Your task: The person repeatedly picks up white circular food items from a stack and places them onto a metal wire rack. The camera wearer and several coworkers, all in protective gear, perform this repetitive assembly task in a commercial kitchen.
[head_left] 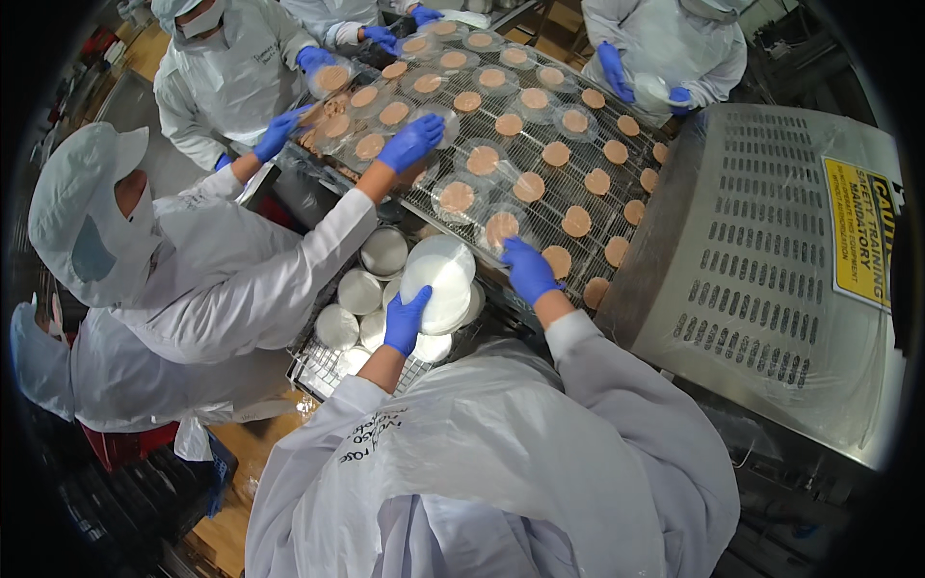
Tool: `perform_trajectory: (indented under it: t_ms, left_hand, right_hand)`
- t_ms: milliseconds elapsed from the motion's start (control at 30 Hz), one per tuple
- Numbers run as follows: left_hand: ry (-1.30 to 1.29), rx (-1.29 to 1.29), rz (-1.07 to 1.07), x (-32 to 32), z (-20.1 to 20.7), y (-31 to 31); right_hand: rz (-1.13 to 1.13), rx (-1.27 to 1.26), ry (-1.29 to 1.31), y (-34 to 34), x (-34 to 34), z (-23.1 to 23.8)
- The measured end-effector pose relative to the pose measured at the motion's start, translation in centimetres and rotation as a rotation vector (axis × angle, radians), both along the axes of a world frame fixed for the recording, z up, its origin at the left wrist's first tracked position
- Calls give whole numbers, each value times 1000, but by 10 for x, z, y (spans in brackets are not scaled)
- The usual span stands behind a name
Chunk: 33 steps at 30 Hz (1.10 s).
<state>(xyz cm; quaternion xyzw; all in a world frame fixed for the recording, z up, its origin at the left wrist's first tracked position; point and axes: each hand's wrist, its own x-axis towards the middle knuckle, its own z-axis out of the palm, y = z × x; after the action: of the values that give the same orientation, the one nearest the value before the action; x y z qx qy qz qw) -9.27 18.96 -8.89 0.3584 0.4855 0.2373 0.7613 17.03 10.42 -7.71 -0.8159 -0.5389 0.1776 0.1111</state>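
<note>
My left hand (407, 323), in a blue glove, is closed around the edge of a stack of round whitish plastic discs (441, 289), held above a wire rack. My right hand (530, 271), also gloved in blue, reaches to the near edge of a mesh conveyor (540, 207). Its fingers pinch the rim of a clear plastic disc that lies over a flat pinkish-tan patty (501, 229). Several more patties lie on the mesh, some under clear discs, such as the patty (457, 197) just beyond, others bare, like the patty (576, 221).
White round stacks (359, 291) stand on the wire rack (313, 371) below my left hand. A slotted metal machine cover (665, 250) with a yellow sign borders the conveyor on the right. At my left a co-worker's gloved hand (412, 142) reaches over the belt; other people stand across it.
</note>
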Motion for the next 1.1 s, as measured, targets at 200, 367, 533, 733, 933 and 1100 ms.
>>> perform_trajectory:
  t_ms: [200, 367, 533, 733, 933, 1100]
  left_hand:
    - [30, -14, 56, -5, -12, 13]
    - [23, -27, 54, -2, -7, 35]
    - [57, -24, 77, 4, 8, 53]
    - [70, -1, 46, 20, 49, 70]
    - [87, -1, 148, 38, 87, 78]
    - [70, 8, 163, 36, 65, 92]
  right_hand:
    - [-91, 273, -46, -48, 3, 0]
    - [-203, 352, 77, -10, 22, -22]
    - [-205, -1, 264, 61, 34, 23]
    - [-296, 386, -346, 224, 112, 13]
    - [-281, 99, 98, 281, 141, 49]
    - [-186, 537, -162, 264, 136, 37]
